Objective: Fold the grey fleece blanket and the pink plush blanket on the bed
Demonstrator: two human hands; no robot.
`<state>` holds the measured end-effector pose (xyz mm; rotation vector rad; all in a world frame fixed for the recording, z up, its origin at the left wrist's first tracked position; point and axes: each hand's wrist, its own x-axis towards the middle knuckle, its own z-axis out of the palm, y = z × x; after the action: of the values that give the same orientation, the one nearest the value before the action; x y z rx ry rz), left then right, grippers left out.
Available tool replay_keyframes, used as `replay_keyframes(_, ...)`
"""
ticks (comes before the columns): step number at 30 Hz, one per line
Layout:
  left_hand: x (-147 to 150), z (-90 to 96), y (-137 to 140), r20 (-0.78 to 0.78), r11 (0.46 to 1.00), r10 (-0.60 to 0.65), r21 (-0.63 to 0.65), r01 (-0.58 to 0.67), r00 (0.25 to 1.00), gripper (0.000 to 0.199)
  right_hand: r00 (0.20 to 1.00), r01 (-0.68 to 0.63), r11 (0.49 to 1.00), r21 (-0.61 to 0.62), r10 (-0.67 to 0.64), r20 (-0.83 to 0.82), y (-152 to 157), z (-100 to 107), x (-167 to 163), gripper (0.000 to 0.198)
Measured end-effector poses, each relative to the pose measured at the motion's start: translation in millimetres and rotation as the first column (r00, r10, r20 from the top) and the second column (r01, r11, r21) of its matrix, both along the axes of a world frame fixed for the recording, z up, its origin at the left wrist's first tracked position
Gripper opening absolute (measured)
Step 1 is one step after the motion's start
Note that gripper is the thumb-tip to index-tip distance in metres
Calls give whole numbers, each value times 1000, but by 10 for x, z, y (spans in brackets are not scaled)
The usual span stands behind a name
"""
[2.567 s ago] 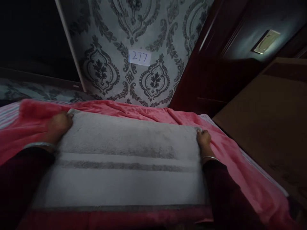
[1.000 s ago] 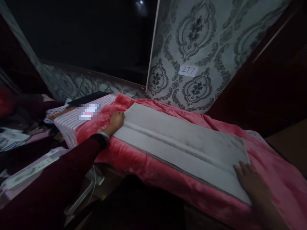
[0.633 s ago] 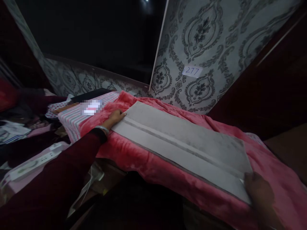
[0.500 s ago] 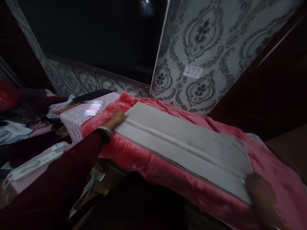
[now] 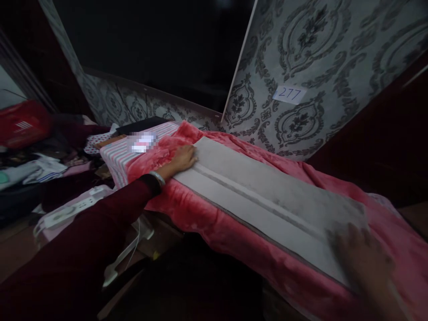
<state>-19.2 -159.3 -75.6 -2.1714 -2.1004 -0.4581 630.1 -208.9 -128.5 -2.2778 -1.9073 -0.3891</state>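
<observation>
A long folded grey cloth [image 5: 267, 183] lies flat over a pink plush blanket [image 5: 200, 214], its lighter strip along the near side. On its far left end rests my left hand [image 5: 183, 159], palm down, fingers lying on the cloth; a bangle and a dark red sleeve show behind it. My right hand [image 5: 364, 254], smeared by motion, is over the cloth's right end with its fingers spread. Whether the right palm presses on the cloth, I cannot tell.
A striped cloth [image 5: 115, 156] with a blurred-out bright object lies left of the blanket. Below it is a white power strip [image 5: 75, 207]. Piled clothes and a red bag [image 5: 25, 122] lie further left. A large dark screen [image 5: 150, 44] hangs behind.
My right hand has gone from the cloth's right edge to lie spread over that end. My left hand has flattened onto the left end. The view has turned slightly left.
</observation>
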Motion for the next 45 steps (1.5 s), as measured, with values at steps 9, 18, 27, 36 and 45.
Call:
replay_keyframes(9,-163,-55,233,-14,967,-64,-248,58,998,67,975,-166,985,-42,157,-156,18,-349,-456,76)
replay_keyframes(18,244,-33,591,-65,974,-122,-198,107,990,70,975,-158,987,-2,156,-161,63,-445,-402,80)
replay_keyframes(27,128,-61,1079,-29,951,-113,-294,99,993,69,964,-199,979,52,205,-168,82,-559,-295,80)
replay_keyframes(36,47,50,1413,-4,941,91,-327,-88,996,70,964,-213,975,68,221,-149,76,-598,-312,77)
replay_keyframes(45,369,44,1376,-25,979,-30,-205,24,999,66,981,-163,987,-12,160,-112,49,-471,-415,84)
